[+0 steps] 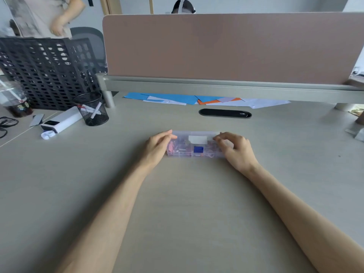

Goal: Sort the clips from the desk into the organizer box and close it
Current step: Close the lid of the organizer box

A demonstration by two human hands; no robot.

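Head view: a clear, rectangular plastic organizer box (195, 145) is lying flat on the smooth, pale matte desk (187, 203), lid down, with pink, purple and blue clips (198, 149) showing through. The left hand (157, 145) is gripping its 9 o'clock end, fingers pressed together; the right hand (235, 148) is curling loosely over its 3 o'clock end. Bare desk is lying open toward 6 o'clock; a black mesh cup (92, 109) is standing well apart at 10 o'clock
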